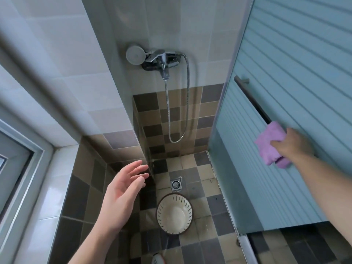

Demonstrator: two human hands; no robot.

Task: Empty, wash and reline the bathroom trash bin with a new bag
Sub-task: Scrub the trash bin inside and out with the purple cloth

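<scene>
Standing empty on the shower floor, the bin [174, 214] looks unlined; right hand [291, 144] pinches a cloth [270, 143], left hand [122, 195] spread.

No text, label, brand or number can be read anywhere — tiles, fittings and door carry none.

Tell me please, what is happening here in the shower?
A person stands over a tiled shower floor. The right hand grips a folded purple cloth close to the dark handle of the blue shower door. The left hand is open in the air, its fingers spread and holding nothing. The cream trash bin stands upright and empty on the floor, near the drain, with no bag in it yet.
</scene>
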